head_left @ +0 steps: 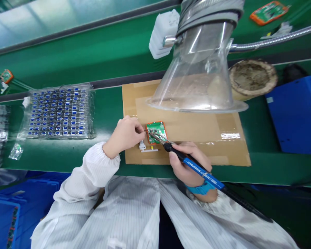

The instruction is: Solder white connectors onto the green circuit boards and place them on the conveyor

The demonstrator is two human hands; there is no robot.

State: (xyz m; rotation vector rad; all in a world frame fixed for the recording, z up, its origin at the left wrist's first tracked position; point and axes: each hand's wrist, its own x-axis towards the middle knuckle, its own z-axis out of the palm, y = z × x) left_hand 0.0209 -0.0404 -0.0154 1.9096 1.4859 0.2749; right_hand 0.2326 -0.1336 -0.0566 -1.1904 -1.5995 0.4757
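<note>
A green circuit board [159, 128] with an orange rim lies on the cardboard sheet [197, 133]. My right hand [190, 162] is wrapped round a soldering iron [200, 171] with a blue and black handle, its tip over the board's left part. At the board's left edge, the fingers of my left hand [128, 134] are pinched together, apparently on a thin dark wire whose end reaches the board. Just below the left fingertips sit a small white connector [142, 146] and a white strip [149, 150] with a yellow bit on it.
A clear fume hood [197, 86] hangs low over the cardboard behind the board. Clear trays of blue parts [59, 112] stand at the left. A round crusted pot [252, 77] and a blue bin [297, 114] are at the right. White blocks [164, 33] are behind.
</note>
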